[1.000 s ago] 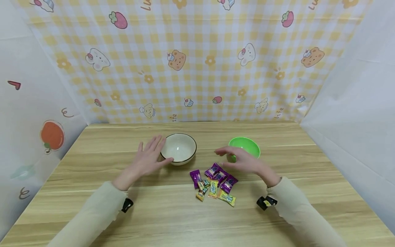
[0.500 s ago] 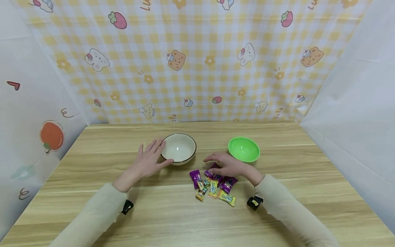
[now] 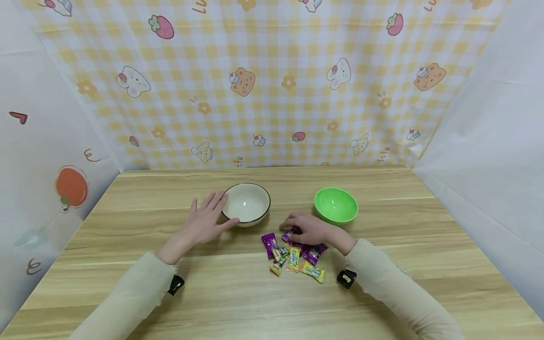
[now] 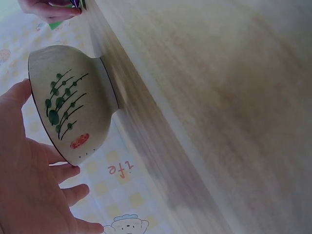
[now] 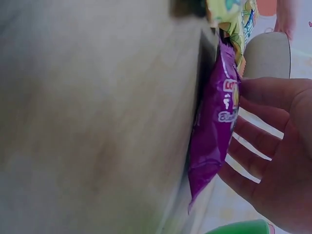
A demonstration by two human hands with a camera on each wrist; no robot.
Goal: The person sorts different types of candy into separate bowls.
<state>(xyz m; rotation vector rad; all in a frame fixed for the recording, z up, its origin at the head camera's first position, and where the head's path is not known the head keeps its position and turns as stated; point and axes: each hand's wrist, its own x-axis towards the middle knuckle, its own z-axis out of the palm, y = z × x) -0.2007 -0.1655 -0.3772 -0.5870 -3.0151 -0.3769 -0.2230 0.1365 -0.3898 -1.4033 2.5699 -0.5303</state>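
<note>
My left hand [image 3: 199, 226] rests against the white bowl [image 3: 246, 203], fingers spread and thumb at its dark rim. In the left wrist view, painted green leaves and a red mark decorate the bowl's side. My right hand [image 3: 316, 230] is down at the candy pile, its fingers and thumb curled about a purple-wrapped candy [image 3: 294, 231]; the fingers partly cover it. Closer to the right wrist camera lies another purple-wrapped candy [image 5: 214, 119], in front of the fingers. Yellow-wrapped candies [image 3: 293, 259] lie on the near side of the pile.
A green bowl [image 3: 335, 205] stands behind and to the right of my right hand. Another purple candy [image 3: 269, 244] lies at the pile's left. The wooden table [image 3: 238, 302] ends at a checked curtain [image 3: 272, 113] behind, with white sheets at both sides.
My right hand has moved left and down from in front of the green bowl to the purple candies, and its fingers have curled in. My left hand stays at the white bowl.
</note>
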